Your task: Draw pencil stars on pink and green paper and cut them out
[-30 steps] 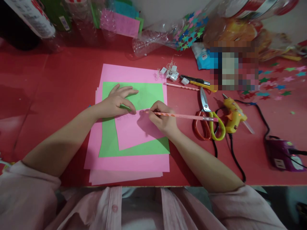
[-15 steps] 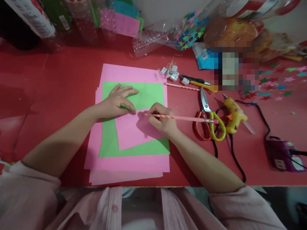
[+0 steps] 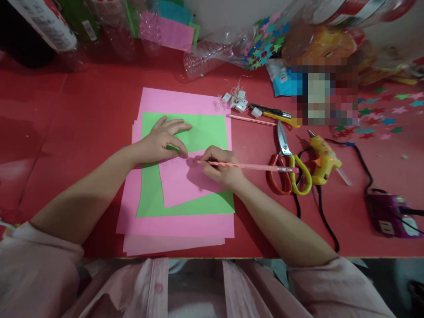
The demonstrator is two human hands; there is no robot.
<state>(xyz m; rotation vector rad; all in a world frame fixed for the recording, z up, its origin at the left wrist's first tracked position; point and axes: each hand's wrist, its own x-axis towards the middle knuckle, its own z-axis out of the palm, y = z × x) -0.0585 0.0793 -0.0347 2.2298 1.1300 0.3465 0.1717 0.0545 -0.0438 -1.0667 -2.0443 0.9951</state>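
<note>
The right hand (image 3: 222,168) grips a slim pink patterned pencil (image 3: 255,166) between closed fingers, its tip at the small pink paper sheet (image 3: 185,185), which lies on a larger green paper sheet (image 3: 152,203). The left hand (image 3: 164,140), holding nothing, rests palm down on both, fingers spread wide, thumb near the pencil's tip.

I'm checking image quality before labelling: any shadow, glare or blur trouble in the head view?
Head view: dim light; the right hand shadows the small pink sheet; pencil marks too faint to read; glints on the clear bottle; a pixelated block hides things at upper right.
</note>
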